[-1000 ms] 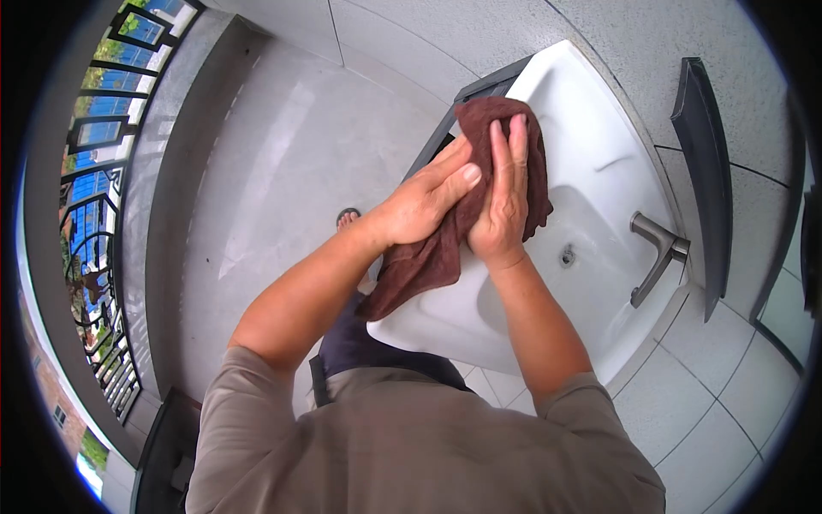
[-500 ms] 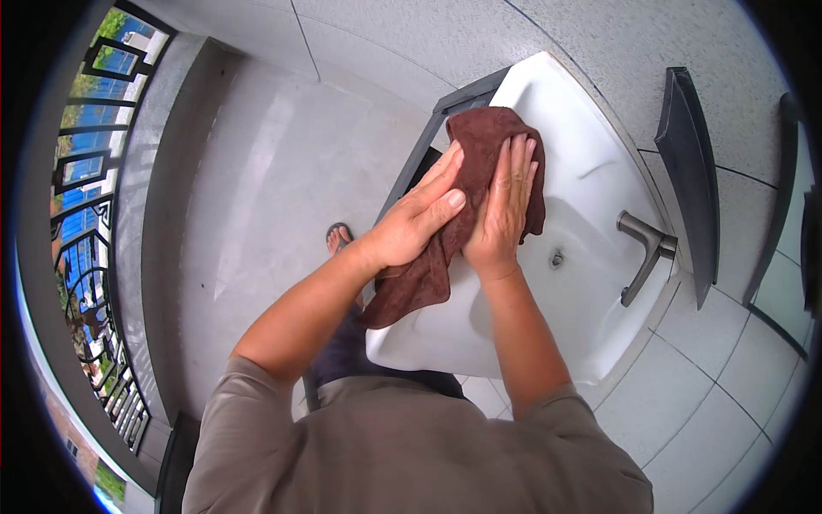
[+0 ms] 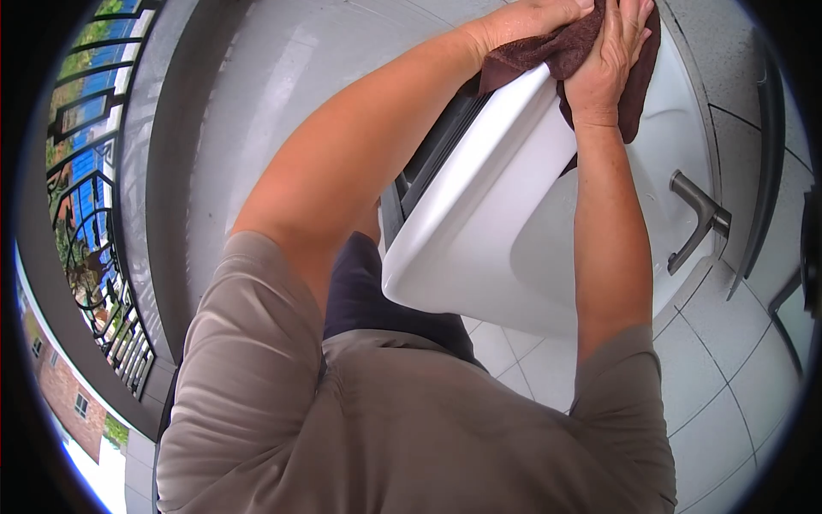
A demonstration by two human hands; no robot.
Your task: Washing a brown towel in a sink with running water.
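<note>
At the top of the view, both my hands hold a dark brown towel (image 3: 572, 50) over the far end of a white washbasin (image 3: 479, 206). My left hand (image 3: 533, 19) presses on the towel's left part, its thumb lying along the cloth; its other fingers are cut off or hidden. Against the towel's middle rests my right hand (image 3: 603, 75), fingers long and close together, with folds of cloth on both sides of it. One end of the towel drapes over the basin's left rim, and another fold hangs inside the bowl.
A grey metal faucet (image 3: 700, 218) stands on the basin's right side. Beyond it is a tiled wall with a dark, narrow shelf-like piece (image 3: 762, 171). A dark cabinet edge (image 3: 441, 141) runs under the basin's left rim. Far left, a black railing (image 3: 90, 197) borders the grey floor.
Both hands and the towel have moved away from me toward the top of the view, and my arms are stretched out more. The view has shifted, and the drain is now hidden.
</note>
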